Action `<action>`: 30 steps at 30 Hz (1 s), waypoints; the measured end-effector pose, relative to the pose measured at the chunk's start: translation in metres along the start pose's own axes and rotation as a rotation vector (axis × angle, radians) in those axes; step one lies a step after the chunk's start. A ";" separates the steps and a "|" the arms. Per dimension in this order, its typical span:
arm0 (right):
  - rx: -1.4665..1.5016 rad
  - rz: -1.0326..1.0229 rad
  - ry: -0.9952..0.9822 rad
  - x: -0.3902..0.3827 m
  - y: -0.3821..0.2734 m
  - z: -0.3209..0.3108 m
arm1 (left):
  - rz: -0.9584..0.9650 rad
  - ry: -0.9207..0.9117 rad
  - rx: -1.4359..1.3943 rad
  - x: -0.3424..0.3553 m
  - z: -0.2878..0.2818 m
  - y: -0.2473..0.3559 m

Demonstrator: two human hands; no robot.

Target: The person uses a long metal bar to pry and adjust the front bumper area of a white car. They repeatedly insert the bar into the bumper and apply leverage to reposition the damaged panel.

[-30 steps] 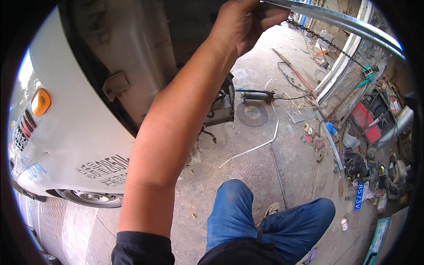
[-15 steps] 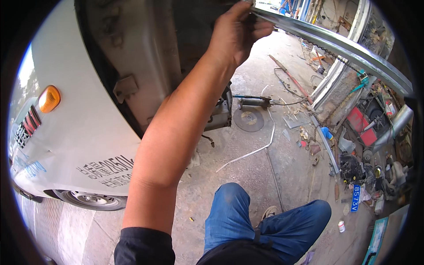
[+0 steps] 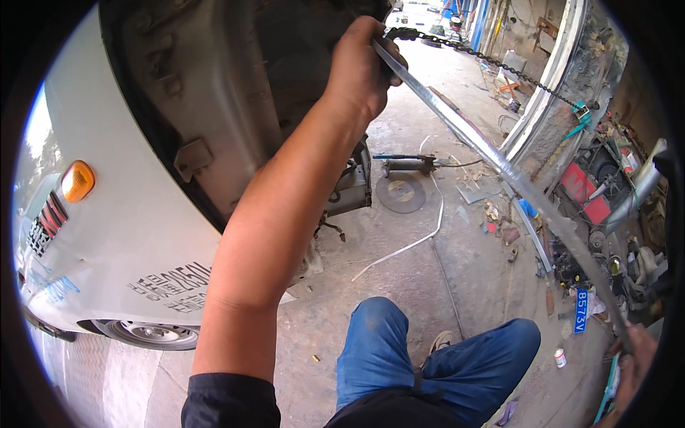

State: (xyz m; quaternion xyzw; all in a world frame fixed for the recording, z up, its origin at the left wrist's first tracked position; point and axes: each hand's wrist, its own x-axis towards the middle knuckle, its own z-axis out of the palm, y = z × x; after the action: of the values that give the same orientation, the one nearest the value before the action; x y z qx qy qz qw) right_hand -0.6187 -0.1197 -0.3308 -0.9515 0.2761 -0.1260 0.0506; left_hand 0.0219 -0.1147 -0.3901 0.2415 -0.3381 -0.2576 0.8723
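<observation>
A long silver metal strip (image 3: 492, 153) slants across the view from upper middle to lower right. My left hand (image 3: 359, 68) is closed around its upper end, beside the open body of a white vehicle (image 3: 153, 221). At the right rim my right hand (image 3: 633, 360) grips the strip's lower end, partly cut off by the picture's edge. Just past my left hand, a dark chain (image 3: 492, 58) runs right to a teal clamp (image 3: 584, 113) by the door post; whether the hand touches the chain I cannot tell.
On the concrete floor lie a grinding disc (image 3: 401, 193), a jack-like tool (image 3: 407, 164) and a bent white strip (image 3: 407, 255). Scrap, a red box (image 3: 581, 189) and a blue plate (image 3: 581, 311) crowd the right side. My knees (image 3: 378, 324) are bent below.
The strip's right end has swung down, and my right hand has come into view on it. My left hand has moved slightly down and left, its fingers now closed. The chain shows more fully.
</observation>
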 end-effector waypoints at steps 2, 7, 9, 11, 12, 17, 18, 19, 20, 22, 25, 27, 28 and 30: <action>0.064 -0.016 0.034 0.000 0.012 0.040 | -0.013 0.018 0.073 -0.004 0.001 0.001; 0.197 0.037 0.119 0.004 -0.005 0.080 | -0.040 0.029 0.227 -0.011 -0.001 0.009; 0.222 0.115 0.052 0.009 -0.023 0.079 | -0.048 0.062 0.210 -0.012 0.000 0.009; 0.027 -0.076 -0.010 0.021 -0.040 0.099 | -0.074 0.080 0.214 -0.013 -0.001 0.011; 0.133 0.014 -0.103 0.025 -0.051 0.122 | -0.113 0.075 0.236 -0.014 -0.005 0.013; 0.339 0.018 -0.102 0.043 -0.063 0.157 | -0.082 0.061 0.289 -0.014 -0.014 0.019; 0.329 -0.009 -0.078 0.047 -0.061 0.158 | -0.073 0.060 0.295 -0.013 -0.015 0.017; 0.315 -0.034 -0.054 0.050 -0.059 0.158 | -0.078 0.036 0.301 -0.012 -0.014 0.015; 0.305 0.016 -0.020 0.053 -0.062 0.165 | -0.089 0.058 0.281 -0.012 -0.015 0.016; 0.375 0.098 -0.166 0.065 -0.057 0.172 | -0.093 0.143 0.377 -0.013 -0.013 0.014; 0.458 0.174 -0.222 0.083 -0.055 0.201 | -0.112 0.267 0.447 -0.015 -0.010 0.013; 0.511 0.198 -0.332 0.090 -0.054 0.220 | -0.108 0.291 0.487 -0.016 -0.010 0.013; 0.559 0.201 -0.343 0.093 -0.057 0.235 | -0.129 0.335 0.562 -0.017 -0.009 0.011; 0.670 0.207 -0.281 0.095 -0.068 0.266 | -0.093 0.349 0.617 -0.016 -0.010 0.010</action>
State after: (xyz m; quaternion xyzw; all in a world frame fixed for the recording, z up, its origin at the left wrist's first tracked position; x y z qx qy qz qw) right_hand -0.4347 -0.1066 -0.5553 -0.8573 0.3045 -0.0718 0.4088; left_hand 0.0213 -0.0944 -0.3978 0.5490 -0.2346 -0.1376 0.7903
